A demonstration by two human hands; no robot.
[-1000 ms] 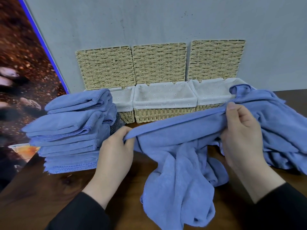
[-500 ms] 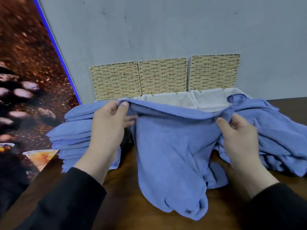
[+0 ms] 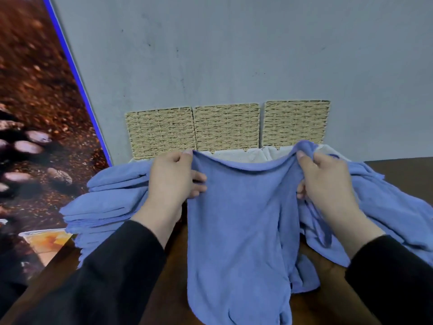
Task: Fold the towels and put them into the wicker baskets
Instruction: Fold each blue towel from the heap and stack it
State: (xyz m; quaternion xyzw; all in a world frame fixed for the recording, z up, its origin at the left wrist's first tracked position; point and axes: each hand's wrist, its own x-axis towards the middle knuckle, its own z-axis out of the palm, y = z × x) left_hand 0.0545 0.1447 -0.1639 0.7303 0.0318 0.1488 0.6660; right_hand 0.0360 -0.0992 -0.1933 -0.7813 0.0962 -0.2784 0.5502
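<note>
A blue towel [image 3: 241, 221] hangs in front of me, held up by its top edge. My left hand [image 3: 173, 181] pinches its upper left corner and my right hand [image 3: 325, 184] grips its upper right corner. The towel's lower end droops onto the brown table [image 3: 173, 285]. Behind it stand three wicker baskets [image 3: 226, 127] with white linings and raised lids against the grey wall; the towel hides most of their openings. A stack of folded blue towels [image 3: 105, 205] sits to the left, and a loose heap of blue towels [image 3: 393, 207] lies to the right.
A picture panel with a blue edge [image 3: 77, 78] leans at the left beside the table. The grey wall [image 3: 234, 55] closes off the back.
Both hands have lifted the towel higher and drawn it up off the table so it hangs flat; the view has tilted upward, so the baskets sit lower in frame.
</note>
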